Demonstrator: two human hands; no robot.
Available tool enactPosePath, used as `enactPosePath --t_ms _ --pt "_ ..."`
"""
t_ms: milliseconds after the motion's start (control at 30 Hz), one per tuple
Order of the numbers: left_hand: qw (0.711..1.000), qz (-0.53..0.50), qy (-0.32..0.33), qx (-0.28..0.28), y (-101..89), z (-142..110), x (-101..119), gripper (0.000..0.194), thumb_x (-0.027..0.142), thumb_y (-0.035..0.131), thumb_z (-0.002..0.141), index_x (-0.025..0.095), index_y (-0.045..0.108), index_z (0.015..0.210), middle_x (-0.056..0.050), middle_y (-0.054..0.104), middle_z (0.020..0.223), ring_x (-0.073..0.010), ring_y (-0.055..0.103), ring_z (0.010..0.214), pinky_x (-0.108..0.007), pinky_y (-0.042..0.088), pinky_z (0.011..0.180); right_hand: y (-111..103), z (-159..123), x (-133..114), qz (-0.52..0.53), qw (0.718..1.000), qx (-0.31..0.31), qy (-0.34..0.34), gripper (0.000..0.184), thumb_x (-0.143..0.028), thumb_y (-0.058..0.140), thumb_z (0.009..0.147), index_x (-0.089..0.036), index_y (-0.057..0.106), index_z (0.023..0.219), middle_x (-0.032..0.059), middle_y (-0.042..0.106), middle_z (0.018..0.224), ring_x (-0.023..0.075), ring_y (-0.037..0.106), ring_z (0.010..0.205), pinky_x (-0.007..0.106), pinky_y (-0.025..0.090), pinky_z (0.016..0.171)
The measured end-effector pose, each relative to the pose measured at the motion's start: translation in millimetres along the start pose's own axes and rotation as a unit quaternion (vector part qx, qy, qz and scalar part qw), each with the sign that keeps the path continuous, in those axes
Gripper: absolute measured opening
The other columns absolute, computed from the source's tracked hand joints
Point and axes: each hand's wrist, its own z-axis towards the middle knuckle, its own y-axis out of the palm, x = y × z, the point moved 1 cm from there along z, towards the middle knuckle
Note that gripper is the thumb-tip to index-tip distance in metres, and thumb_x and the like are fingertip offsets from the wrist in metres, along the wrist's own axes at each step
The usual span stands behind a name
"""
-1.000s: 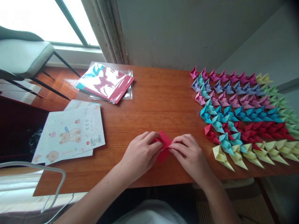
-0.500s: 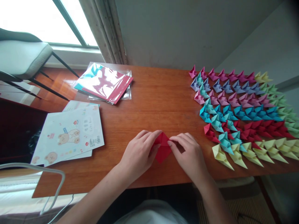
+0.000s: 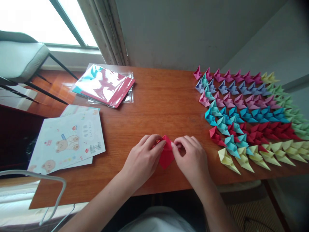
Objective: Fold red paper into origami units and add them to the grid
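A folded piece of red paper (image 3: 166,158), roughly diamond-shaped, lies near the front edge of the wooden table (image 3: 149,112). My left hand (image 3: 145,156) grips its upper left side, thumb and fingers closed on the paper. On the opposite side, my right hand (image 3: 191,154) pinches the upper right edge between thumb and forefinger. Parts of the paper's side edges are hidden under my fingers. The paper's top point shows between the two hands, and its lower point faces me.
Rows of folded paper figures in several colours, such as a pale yellow figure (image 3: 228,161) and a blue figure (image 3: 210,116), fill the table's right side. Glossy paper packets (image 3: 103,85) and bear-printed sheets (image 3: 70,138) lie at left. A chair (image 3: 21,61) stands beyond.
My right hand's fingertips have shifted slightly left, closer to my left hand, along the paper's upper edge. Both hands still hold the red paper. The whole view has shifted a little.
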Motion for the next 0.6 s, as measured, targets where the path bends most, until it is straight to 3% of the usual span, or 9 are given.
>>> enactPosePath --t_ms 167,400,600 --pt "0.998 0.046 0.037 0.013 -1.3 2.7 3.1 0.028 0.009 0.053 0.093 0.012 0.065 0.119 -0.011 0.066 0.116 -0.024 0.058 0.101 -0.037 0.055 0.09 1.6 -1.0 0.5 0.01 1.0 0.005 -0.008 0.005 -0.021 0.061 0.091 -0.021 0.065 0.088 0.0035 0.066 0.084 0.0216 0.056 0.082 0.034 0.044 0.077" --pt "0.996 0.066 0.053 0.016 -3.0 4.7 5.1 0.026 0.011 0.051 0.094 0.009 0.067 0.116 -0.012 0.066 0.114 -0.0236 0.057 0.1 -0.037 0.057 0.089 2.8 -0.8 -1.9 0.048 0.995 0.003 -0.092 0.03 -0.013 0.05 0.097 -0.024 0.07 0.116 0.007 0.064 0.094 0.0225 0.056 0.09 0.036 0.049 0.082" --pt "0.995 0.085 0.057 0.013 -2.9 3.8 5.2 0.028 0.012 0.05 0.095 0.009 0.067 0.118 -0.013 0.067 0.115 -0.024 0.059 0.099 -0.036 0.057 0.087 0.7 2.7 0.8 0.04 0.992 -0.021 -0.119 0.035 -0.012 0.05 0.097 -0.027 0.07 0.122 0.0074 0.063 0.094 0.0224 0.055 0.089 0.038 0.051 0.081"
